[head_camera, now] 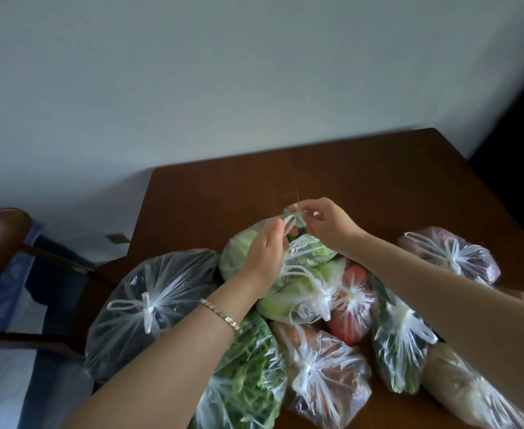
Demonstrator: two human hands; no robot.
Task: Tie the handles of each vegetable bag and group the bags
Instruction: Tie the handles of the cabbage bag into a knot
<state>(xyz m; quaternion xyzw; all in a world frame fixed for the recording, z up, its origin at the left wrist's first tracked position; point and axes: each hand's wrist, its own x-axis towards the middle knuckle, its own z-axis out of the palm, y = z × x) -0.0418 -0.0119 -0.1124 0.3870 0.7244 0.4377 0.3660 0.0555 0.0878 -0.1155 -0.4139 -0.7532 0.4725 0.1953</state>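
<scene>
Head view. Left hand (pixel 265 252): fingers pinched on a white twisted plastic handle loop (pixel 289 221). Right hand (pixel 325 224): fingertips pinching the other handle, just beside the left. Dark brown wooden counter (pixel 362 174) against a pale wall (pixel 223 72); wooden chair (pixel 4 230) at left. Clear plastic bag of pale green cabbage (pixel 239 252), untied, rests mid-counter among knotted clear vegetable bags (pixel 149 305).

Both forearms are bare and sleeveless, with a thin segmented metallic bracelet (pixel 221 311) around the left wrist.
</scene>
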